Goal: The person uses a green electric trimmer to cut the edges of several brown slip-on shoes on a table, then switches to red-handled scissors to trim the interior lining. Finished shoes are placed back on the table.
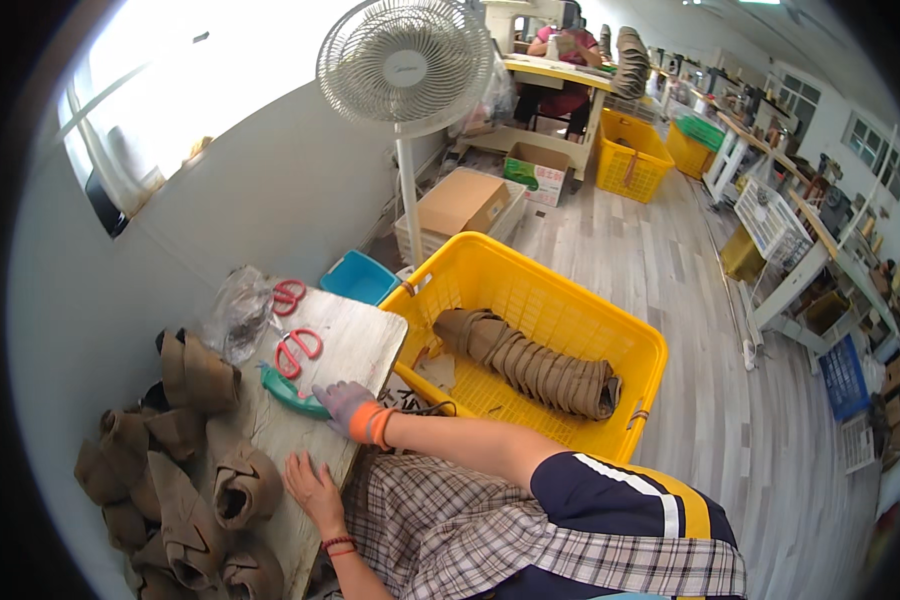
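Note:
My right hand (354,408), in a grey and orange glove, reaches across to the table's edge. Its fingers close over the near end of a curved green tool (288,392), whose exact kind I cannot make out. Bare and spread flat, my left hand (313,488) rests on the worn tabletop (355,318) with nothing in it. Two pairs of red-handled scissors, one (298,352) beside the green tool and another (288,297) farther back, lie there. Brown rolled fabric pieces (247,487) are heaped to the left of my left hand.
A yellow basket (560,310) right of the table holds a long stack of nested brown fabric pieces (530,360). Behind stand a fan (405,70), a blue bin (360,278) and a cardboard box (465,200). Clear plastic (238,312) lies by the scissors. A person sits at a far sewing table (555,72).

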